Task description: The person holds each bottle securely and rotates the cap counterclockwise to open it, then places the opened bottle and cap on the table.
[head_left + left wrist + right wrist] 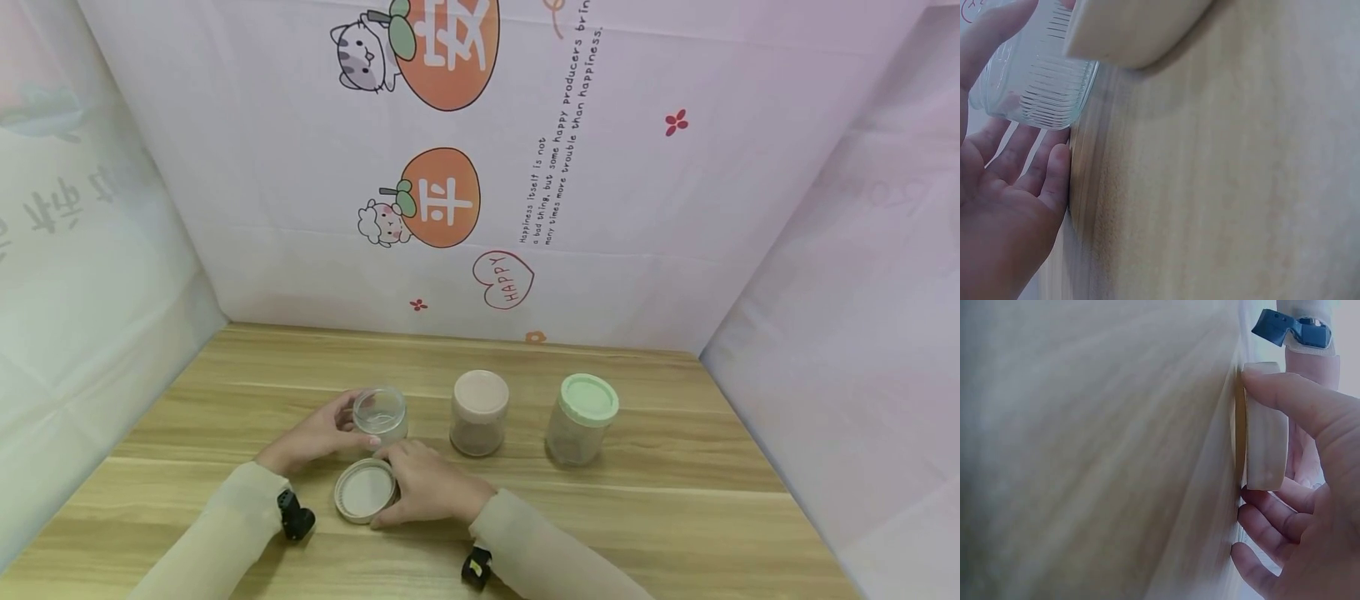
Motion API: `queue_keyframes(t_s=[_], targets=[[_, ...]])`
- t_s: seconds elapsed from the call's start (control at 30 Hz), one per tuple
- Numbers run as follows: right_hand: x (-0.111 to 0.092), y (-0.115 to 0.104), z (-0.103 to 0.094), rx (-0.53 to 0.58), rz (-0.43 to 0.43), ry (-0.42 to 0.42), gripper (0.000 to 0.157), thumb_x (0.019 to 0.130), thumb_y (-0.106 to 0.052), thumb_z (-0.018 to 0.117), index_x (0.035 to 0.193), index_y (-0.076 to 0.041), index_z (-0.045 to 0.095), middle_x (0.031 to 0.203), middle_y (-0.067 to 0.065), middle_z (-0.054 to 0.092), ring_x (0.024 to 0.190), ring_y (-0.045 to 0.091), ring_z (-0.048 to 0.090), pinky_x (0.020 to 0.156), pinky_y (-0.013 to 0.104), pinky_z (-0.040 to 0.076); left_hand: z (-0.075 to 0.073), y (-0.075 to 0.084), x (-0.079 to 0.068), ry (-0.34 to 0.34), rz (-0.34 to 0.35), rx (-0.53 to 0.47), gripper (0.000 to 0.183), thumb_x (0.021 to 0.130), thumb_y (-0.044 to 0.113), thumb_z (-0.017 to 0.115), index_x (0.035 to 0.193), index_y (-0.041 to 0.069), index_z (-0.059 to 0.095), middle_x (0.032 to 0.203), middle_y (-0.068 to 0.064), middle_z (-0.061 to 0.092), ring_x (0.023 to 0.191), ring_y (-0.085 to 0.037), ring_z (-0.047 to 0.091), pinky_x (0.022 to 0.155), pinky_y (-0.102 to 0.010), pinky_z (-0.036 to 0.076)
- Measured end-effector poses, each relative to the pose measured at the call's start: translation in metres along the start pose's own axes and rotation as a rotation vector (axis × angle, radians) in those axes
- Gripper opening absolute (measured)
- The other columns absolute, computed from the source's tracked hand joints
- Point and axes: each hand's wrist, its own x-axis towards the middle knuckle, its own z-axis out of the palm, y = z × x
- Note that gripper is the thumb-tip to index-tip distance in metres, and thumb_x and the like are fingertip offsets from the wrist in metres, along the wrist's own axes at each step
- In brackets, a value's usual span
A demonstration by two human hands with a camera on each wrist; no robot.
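An uncapped glass jar (381,423) stands left of centre on the table. My left hand (318,432) holds it, thumb in front and fingers around the far left side. In the left wrist view, fine ribs run along the jar's glass (1054,94). Right in front of the jar, a beige round lid (365,492) lies with its hollow inner side up. My right hand (435,483) grips this lid from the right, thumb at its near edge and fingers at its far edge. The right wrist view has the lid (1266,440) between thumb and fingers, close over the tabletop.
A jar with a pinkish-beige lid (480,412) stands to the right of the uncapped jar. Farther right is a jar with a light green lid (581,417). White printed cloth (615,183) walls the wooden table (675,533) at the back and sides.
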Motion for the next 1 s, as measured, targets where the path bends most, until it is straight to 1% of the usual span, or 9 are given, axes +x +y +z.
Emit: queue_keyframes(t_s=[0.13, 0.33, 0.5, 0.63, 0.83, 1.0], targets=[[0.001, -0.001, 0.002, -0.020, 0.013, 0.012, 0.080, 0.079, -0.056, 0.081, 0.136, -0.010, 0.050, 0.129, 0.000, 0.056, 0.121, 0.013, 0.050, 0.102, 0.030, 0.044, 0.000, 0.001, 0.000, -0.002, -0.004, -0.002, 0.086, 0.088, 0.019, 0.080, 0.155, 0.007, 0.029, 0.145, -0.021, 0.047, 0.133, -0.039, 0.045, 0.109, -0.055, 0.038], [0.003, -0.001, 0.005, -0.019, 0.018, 0.027, 0.081, 0.076, -0.058, 0.083, 0.135, -0.011, 0.053, 0.126, -0.003, 0.057, 0.118, 0.012, 0.050, 0.100, 0.031, 0.044, 0.001, 0.002, -0.002, 0.002, -0.011, 0.000, 0.087, 0.087, 0.019, 0.081, 0.156, 0.008, 0.028, 0.146, -0.021, 0.047, 0.135, -0.040, 0.043, 0.110, -0.055, 0.036], [0.002, -0.001, 0.005, -0.026, 0.018, 0.022, 0.084, 0.076, -0.058, 0.082, 0.138, -0.010, 0.052, 0.131, -0.001, 0.056, 0.122, 0.014, 0.049, 0.102, 0.032, 0.044, 0.001, 0.002, -0.002, 0.007, -0.013, 0.003, 0.087, 0.087, 0.020, 0.081, 0.156, 0.009, 0.028, 0.146, -0.020, 0.046, 0.136, -0.041, 0.041, 0.111, -0.056, 0.034], [0.000, -0.001, 0.003, -0.001, 0.022, 0.008, 0.085, 0.077, -0.058, 0.082, 0.141, -0.010, 0.050, 0.135, 0.000, 0.055, 0.126, 0.015, 0.048, 0.105, 0.033, 0.042, 0.002, 0.002, -0.002, 0.011, -0.015, 0.005, 0.088, 0.087, 0.020, 0.081, 0.156, 0.009, 0.028, 0.146, -0.020, 0.046, 0.135, -0.040, 0.042, 0.111, -0.056, 0.035], [-0.004, -0.001, -0.003, 0.063, 0.035, -0.034, 0.086, 0.079, -0.056, 0.081, 0.144, -0.010, 0.047, 0.140, 0.001, 0.051, 0.132, 0.015, 0.044, 0.106, 0.031, 0.041, 0.003, 0.002, -0.002, 0.005, 0.007, 0.012, 0.086, 0.087, 0.020, 0.080, 0.155, 0.007, 0.029, 0.145, -0.021, 0.047, 0.135, -0.040, 0.043, 0.110, -0.056, 0.035], [-0.007, 0.003, -0.006, 0.096, 0.001, -0.048, 0.084, 0.082, -0.052, 0.080, 0.145, -0.008, 0.046, 0.139, 0.002, 0.051, 0.131, 0.013, 0.045, 0.106, 0.028, 0.041, 0.005, 0.002, -0.002, 0.007, 0.027, 0.027, 0.085, 0.087, 0.019, 0.080, 0.154, 0.006, 0.029, 0.143, -0.021, 0.049, 0.132, -0.041, 0.045, 0.109, -0.057, 0.036]])
